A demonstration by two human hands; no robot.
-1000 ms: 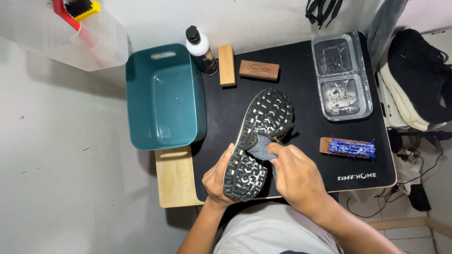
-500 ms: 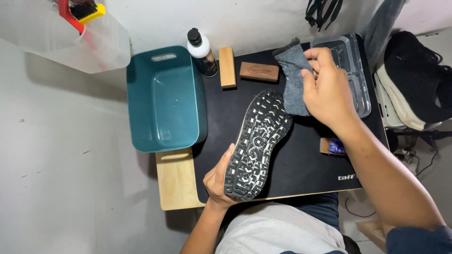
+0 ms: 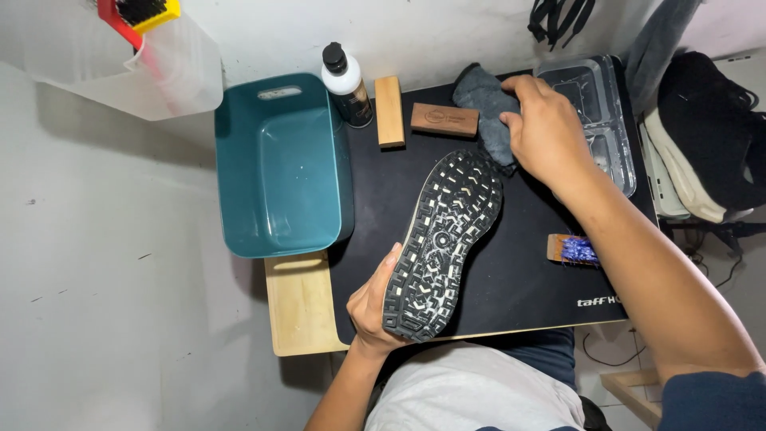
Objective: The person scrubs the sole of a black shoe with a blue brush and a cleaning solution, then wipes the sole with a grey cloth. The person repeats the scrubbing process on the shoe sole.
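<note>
Shoe (image 3: 443, 243) lies sole-up on the black counter (image 3: 519, 279), left hand (image 3: 373, 307) curled round its heel; right hand (image 3: 550, 132) clutches a grey cloth (image 3: 483, 100) beside the clear tray (image 3: 606, 120); a firm heel grip looks wise

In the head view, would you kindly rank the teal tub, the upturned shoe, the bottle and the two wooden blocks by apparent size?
1. Teal tub
2. Shoe, though held up nearer the camera
3. Bottle
4. The two wooden blocks, pale and dark, look alike
</note>
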